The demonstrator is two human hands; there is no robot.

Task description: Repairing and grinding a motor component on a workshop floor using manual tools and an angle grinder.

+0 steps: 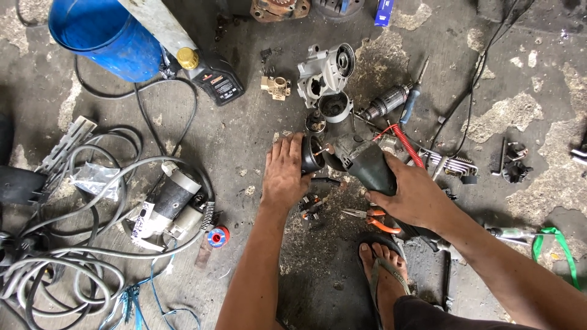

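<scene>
— Fingers [292,146] of the left hand [284,174]: how do they sit?

— Curled together round a black cap [310,154], its open mouth facing the tool body [362,164]. Thumb low, by a small black piece on the floor.

— And the right hand [416,197]?

— Clamped on the dark tool body, palm over its rear, fingers wrapped under. Cap and body meet just above the concrete floor [244,140], centre of view.

— Around them?

— Pliers [374,219] with orange grips lie just below the hands, beside a sandalled foot [382,264]. A red coiled wire [408,144] runs off the body's right side. Above sit a grey gear housing [324,73], an armature [385,102] and a blue screwdriver [413,98]

— Further out?

— Left: another power tool [165,208] amid grey cables [73,269], a red solder reel [217,236]. Top left: a blue barrel [104,36] and a black oil bottle [214,76]
</scene>
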